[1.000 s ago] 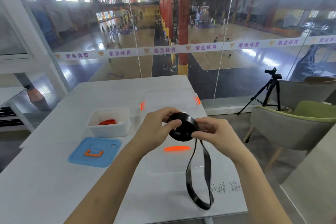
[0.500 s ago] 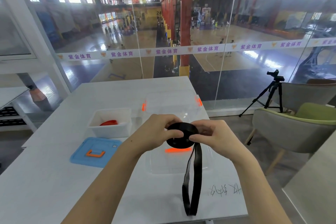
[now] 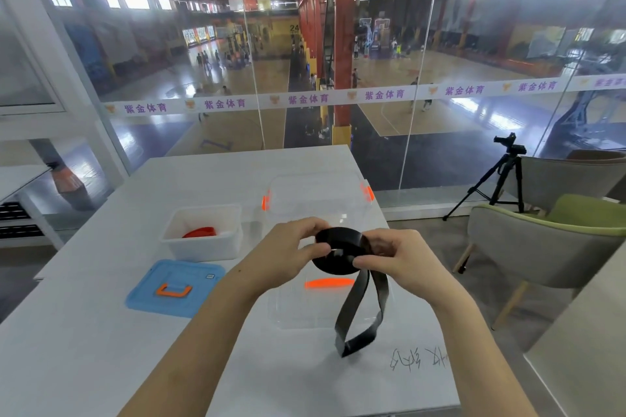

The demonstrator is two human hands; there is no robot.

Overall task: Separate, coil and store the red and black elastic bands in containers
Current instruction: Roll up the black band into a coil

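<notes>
Both hands hold a black elastic band (image 3: 338, 252) above the table, partly wound into a flat coil. My left hand (image 3: 288, 252) pinches the coil's left side and my right hand (image 3: 396, 257) grips its right side. A loose loop of the band hangs down to about the table top. A red band (image 3: 200, 232) lies coiled in a small white container (image 3: 203, 247) at the left. Under my hands sits a clear container (image 3: 325, 193) with orange clips, and its clear lid (image 3: 305, 308) with an orange handle lies in front of it.
A blue lid (image 3: 176, 288) with an orange handle lies flat in front of the white container. The white table (image 3: 84, 349) ends near a glass wall. A green-cushioned chair (image 3: 548, 240) and a camera tripod (image 3: 498, 179) stand to the right. Handwriting marks the table's near right.
The coil has grown as my hands wound more band onto it. The hanging loop has become shorter and has swung a little.
</notes>
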